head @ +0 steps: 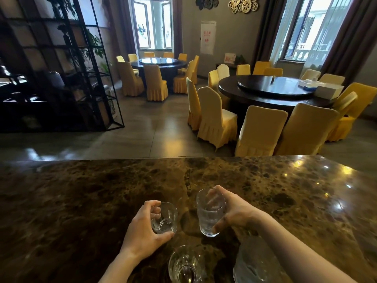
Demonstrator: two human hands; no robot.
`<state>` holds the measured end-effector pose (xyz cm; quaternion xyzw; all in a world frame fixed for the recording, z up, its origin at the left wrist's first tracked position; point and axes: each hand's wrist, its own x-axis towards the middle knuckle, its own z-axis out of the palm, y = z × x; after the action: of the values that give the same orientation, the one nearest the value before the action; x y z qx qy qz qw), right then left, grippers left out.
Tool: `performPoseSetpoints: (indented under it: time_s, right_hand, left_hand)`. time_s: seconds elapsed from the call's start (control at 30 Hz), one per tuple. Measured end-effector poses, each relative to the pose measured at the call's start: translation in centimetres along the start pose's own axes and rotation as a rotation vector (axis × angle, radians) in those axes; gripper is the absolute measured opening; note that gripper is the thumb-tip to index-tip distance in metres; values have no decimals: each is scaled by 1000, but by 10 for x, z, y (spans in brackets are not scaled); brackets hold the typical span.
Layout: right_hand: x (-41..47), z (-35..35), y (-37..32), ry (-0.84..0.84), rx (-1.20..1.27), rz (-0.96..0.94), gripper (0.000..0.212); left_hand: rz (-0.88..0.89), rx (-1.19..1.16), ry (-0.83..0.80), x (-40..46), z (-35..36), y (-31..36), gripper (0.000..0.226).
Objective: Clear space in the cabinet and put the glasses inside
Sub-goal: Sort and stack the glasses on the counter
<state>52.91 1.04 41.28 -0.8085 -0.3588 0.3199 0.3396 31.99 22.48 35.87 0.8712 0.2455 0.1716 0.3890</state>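
Nearest, below both hands at the frame's bottom edge: a third glass (184, 264) standing on the counter (81, 201), and right of it, under the right forearm, a blurred clear vessel (257, 260), type unclear. Left hand (142, 231), grip curled round a short tumbler (166, 218), thumb low near the base, fingers over the far side; tumbler tilted toward the right hand. Right hand (234, 213), grip wrapped on a taller glass (211, 213), fingertips at the rim, thumb near the foot, glass leaning. Cannot tell if either base touches the counter. Between the two glasses, a narrow gap, not touching. Judgement: clear glass, light, rigid, smooth, breakable; polished stone beneath would be unforgiving if one slips. Best taken round the mid-wall, not pinched at the rim; keep the two apart when carrying. No cabinet in view. Beyond the grips: counter edge, then yellow-covered chairs (216, 119) around round tables (271, 92).
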Motion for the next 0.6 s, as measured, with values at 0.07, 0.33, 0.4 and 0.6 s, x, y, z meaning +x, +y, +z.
performPoseSetpoints:
  time_s: [0.07,0.33,0.4,0.6]
  right_hand:
    - [-3,-2,-1,-17,24,-4,87]
    - [-10,-6,-6,-32,85,28,84]
    - [-16,-11,-10,-43,77,44,90]
    - [-54,-34,-35,189,-50,-18,71]
  left_hand:
    - [0,19,3,-1,0,1,95]
    - [-19,46,-23,-4,4,-1,96]
    - [-21,58,-39,-5,5,-1,97]
    - [-8,96,-35,-23,-15,19,110]
